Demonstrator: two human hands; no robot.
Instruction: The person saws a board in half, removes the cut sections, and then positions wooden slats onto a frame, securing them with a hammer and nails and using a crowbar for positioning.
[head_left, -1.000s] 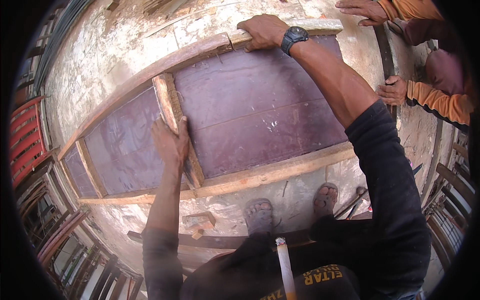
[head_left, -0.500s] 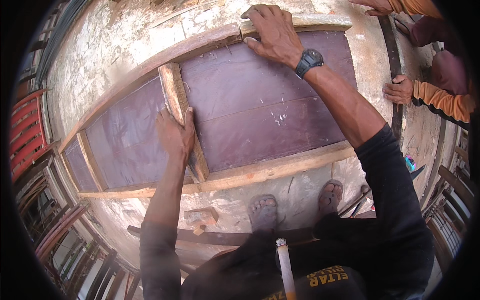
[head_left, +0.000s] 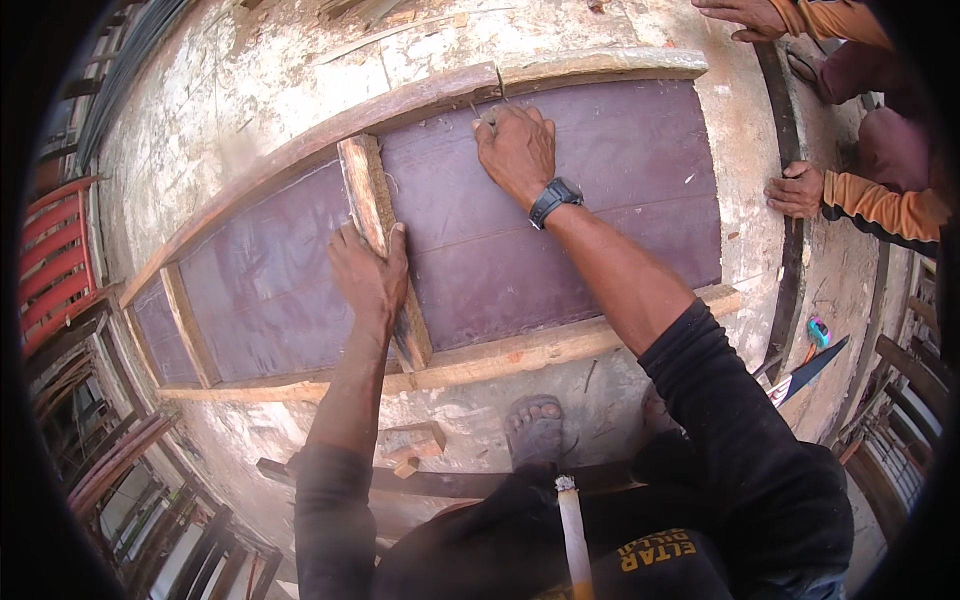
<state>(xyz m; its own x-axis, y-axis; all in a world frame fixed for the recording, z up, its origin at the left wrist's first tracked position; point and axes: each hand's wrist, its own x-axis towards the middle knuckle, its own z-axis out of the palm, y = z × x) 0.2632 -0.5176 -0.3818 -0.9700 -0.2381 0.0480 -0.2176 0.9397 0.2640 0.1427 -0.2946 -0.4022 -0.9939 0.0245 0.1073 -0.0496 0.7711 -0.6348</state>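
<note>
Rough, pale sawn wood is showing in the cross batten at centre, its grain splintery. The plywood panel is looking smooth, matt, dark purple-brown. The concrete floor, upper left, is lying gritty and patchy. The wristwatch is gleaming black, plastic-like.

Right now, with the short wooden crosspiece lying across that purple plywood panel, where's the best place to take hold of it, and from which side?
Probably the short wooden crosspiece's far half, from above: it lies flat on the purple plywood panel, long edges exposed, while the left hand covers its middle.
</note>
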